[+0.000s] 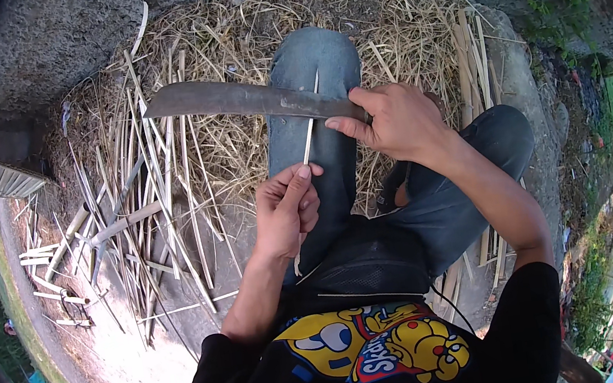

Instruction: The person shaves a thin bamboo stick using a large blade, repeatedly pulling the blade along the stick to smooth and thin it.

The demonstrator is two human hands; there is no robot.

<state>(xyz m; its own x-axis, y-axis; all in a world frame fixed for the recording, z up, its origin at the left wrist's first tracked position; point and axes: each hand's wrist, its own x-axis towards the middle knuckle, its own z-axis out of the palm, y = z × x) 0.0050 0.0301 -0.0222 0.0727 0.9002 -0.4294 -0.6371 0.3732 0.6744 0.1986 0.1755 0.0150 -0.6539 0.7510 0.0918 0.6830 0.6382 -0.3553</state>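
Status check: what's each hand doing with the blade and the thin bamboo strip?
Left hand pinching thin bamboo strip. Right hand gripping big knife, blade crossing strip above the knee. Cut strips piled left; nothing blocking.

Daylight, bright and even, outdoor scene. Strongest light falls on the pale ground (125, 370) at seven o'clock, close to washed out. Shadows are soft and short, lying beneath the person's knees and under the long blade (248, 98). A dull sheen shows along the blade's flat, no hard glare. Centre is sharp. Fisheye bending is marked toward the rim, with a black vignette all round and slight softness at three o'clock.
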